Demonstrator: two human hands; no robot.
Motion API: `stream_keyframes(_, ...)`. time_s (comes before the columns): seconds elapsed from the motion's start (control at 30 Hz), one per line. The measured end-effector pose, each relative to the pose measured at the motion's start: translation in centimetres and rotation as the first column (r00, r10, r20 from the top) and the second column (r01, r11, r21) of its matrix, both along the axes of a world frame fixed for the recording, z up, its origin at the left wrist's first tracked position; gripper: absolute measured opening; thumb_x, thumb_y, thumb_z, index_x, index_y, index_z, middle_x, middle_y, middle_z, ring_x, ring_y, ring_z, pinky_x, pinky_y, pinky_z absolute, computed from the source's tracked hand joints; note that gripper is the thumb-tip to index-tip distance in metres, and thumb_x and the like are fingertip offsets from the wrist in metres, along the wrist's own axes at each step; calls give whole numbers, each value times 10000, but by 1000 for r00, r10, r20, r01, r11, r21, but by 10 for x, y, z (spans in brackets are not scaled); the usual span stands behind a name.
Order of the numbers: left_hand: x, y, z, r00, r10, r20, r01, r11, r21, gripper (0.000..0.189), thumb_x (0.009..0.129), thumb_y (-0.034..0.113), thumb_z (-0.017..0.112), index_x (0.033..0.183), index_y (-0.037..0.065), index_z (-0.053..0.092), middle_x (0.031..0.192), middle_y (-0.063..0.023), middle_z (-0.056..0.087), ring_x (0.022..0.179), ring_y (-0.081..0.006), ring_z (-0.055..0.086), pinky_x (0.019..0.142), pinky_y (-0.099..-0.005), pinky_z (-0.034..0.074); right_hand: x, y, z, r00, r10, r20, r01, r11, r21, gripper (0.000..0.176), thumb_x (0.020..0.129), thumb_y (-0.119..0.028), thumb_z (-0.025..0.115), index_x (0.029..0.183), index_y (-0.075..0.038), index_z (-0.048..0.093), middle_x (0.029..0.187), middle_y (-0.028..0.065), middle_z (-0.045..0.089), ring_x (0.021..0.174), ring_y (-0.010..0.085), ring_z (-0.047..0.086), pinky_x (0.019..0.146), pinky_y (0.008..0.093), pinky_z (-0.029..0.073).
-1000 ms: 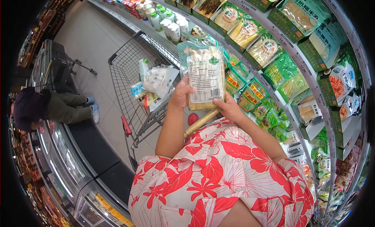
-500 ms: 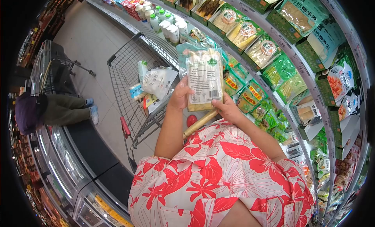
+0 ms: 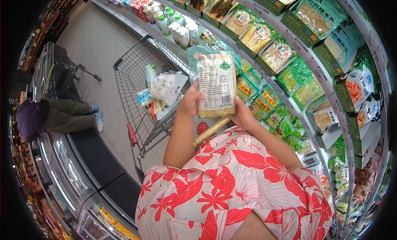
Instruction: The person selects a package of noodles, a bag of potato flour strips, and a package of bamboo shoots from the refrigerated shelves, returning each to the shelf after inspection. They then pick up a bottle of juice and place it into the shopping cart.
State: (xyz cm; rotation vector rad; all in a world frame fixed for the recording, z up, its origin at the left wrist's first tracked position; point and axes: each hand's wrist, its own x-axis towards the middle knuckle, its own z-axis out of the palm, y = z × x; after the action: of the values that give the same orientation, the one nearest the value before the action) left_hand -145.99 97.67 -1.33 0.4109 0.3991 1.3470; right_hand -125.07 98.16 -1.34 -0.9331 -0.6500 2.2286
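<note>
Both hands hold up a clear plastic food package (image 3: 216, 83) in front of my chest. Its back faces me, with small print, a barcode and a green logo, and pale yellowish pieces show at the bottom. My left hand (image 3: 191, 100) grips the left edge, the thumb lying on the label. At the lower right corner, my right hand (image 3: 245, 114) holds the package from the side, its fingers partly hidden behind. Below the package, a shopping cart (image 3: 142, 74) stands to the left, holding a white plastic bag (image 3: 165, 89) and other packets.
Refrigerated shelves (image 3: 289, 74) of bagged vegetables curve along the right. White bottles with green caps (image 3: 163, 23) stand at the back. On the left, another person (image 3: 62, 118) is beside a second cart (image 3: 58, 74) and a freezer case (image 3: 66, 165).
My right thumb has slid off the front of the package to its right edge. The package has tilted slightly; the cart stays in place.
</note>
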Motion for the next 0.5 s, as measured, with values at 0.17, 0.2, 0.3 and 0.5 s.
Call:
stream_keyframes(0.17,0,1,-3,1000,-9,-2,9,1000,3,724,666,-47,525,1369,-28,355,1205,-154,580,1090,-258,600,967,-346,469,0,-1,8,998,18,-61,-16,999,33,525,1032,-395,257,1406,-42,362,1375,108,483,1249,223,482,1055,390,383)
stream_keyframes(0.2,0,1,-3,1000,-1,-8,1,1000,-1,720,666,-46,522,1367,-29,357,1204,-154,580,1091,-258,599,968,-346,467,0,-1,8,998,18,-61,-16,999,33,525,1032,-395,257,1406,-42,362,1375,108,483,1249,223,482,1055,390,383)
stream_keyframes(0.3,1,1,-3,1000,7,-10,-7,1000,-3,712,669,-46,519,1363,-30,361,1203,-155,580,1095,-257,597,972,-348,464,0,-1,8,998,15,-68,-12,999,31,518,1035,-387,255,1402,-38,364,1381,108,478,1258,225,476,1063,393,377)
stream_keyframes(0.5,1,1,-1,1000,4,1,-4,1000,5,708,676,-43,524,1365,-29,362,1208,-154,580,1100,-260,597,974,-351,465,1,-1,1,990,28,-140,-17,997,76,506,1037,-367,268,1393,-22,369,1374,118,485,1258,229,479,1072,399,370)
